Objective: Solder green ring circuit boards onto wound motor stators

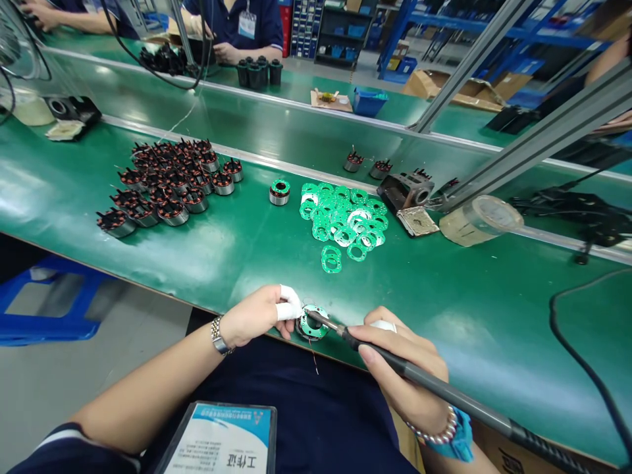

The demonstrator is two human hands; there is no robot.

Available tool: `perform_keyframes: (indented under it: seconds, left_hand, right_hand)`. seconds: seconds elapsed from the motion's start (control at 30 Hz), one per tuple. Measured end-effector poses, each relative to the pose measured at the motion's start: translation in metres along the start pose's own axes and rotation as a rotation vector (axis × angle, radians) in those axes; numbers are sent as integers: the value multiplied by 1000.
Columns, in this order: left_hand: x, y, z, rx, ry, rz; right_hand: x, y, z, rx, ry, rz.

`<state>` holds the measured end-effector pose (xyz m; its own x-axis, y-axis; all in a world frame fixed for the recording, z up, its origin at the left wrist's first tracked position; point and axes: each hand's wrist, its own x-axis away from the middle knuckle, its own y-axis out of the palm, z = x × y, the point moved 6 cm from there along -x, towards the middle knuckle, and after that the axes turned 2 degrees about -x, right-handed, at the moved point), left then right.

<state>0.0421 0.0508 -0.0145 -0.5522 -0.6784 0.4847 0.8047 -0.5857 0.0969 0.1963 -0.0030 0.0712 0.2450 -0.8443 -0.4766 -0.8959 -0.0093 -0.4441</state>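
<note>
My right hand (409, 362) grips a soldering iron (385, 357) by its dark handle, the metal tip reaching left to the green ring-shaped circuit board (316, 331) on a motor stator near the table's front edge. My left hand (266, 315), with white tape on its fingertips, is closed at the left side of this stator, and fine copper wire ends hang below it. Whether the fingers hold the stator itself or a thin wire is hard to make out. Beyond my hands lies a pile of green ring boards (340, 217). A stator with a board on it (280, 192) stands to their left.
Many copper-wound stators (168, 181) crowd the table's left. At the right stand a soldering iron stand (407, 191) with a sponge (417, 222) and a roll of clear tape (481, 220). A cable (567, 336) trails right. Co-workers sit beyond the metal rail.
</note>
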Motion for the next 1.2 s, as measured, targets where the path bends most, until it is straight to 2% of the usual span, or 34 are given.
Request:
perform_keyframes:
  seconds: [0.37,0.5,0.7,0.8,0.87,0.9,1.0,1.1,1.2]
  left_hand:
    - [1,0,-1,-7,-12,25]
    - [1,-1,-1,7,-7,22]
    - [0,1,0,-14,50,15]
    - [9,-5,6,-155,186,138]
    - [20,-7,12,-380,362,221]
    - [26,-4,14,-509,446,222]
    - [35,9,9,-762,561,104]
    - [31,12,5,-655,509,80]
    - [21,7,3,-289,332,82]
  right_hand:
    - [1,-4,-1,-22,-25,1]
    - [0,-1,7,69,-12,16]
    - [-16,29,18,106,-99,-377]
    - [-18,33,24,133,-95,-447]
    - [-17,33,26,148,-95,-437]
    - [-16,33,26,152,-96,-421]
    - [-12,31,26,171,-85,-349]
    - [-7,29,23,228,-65,-252]
    - [-1,27,15,284,-62,-152]
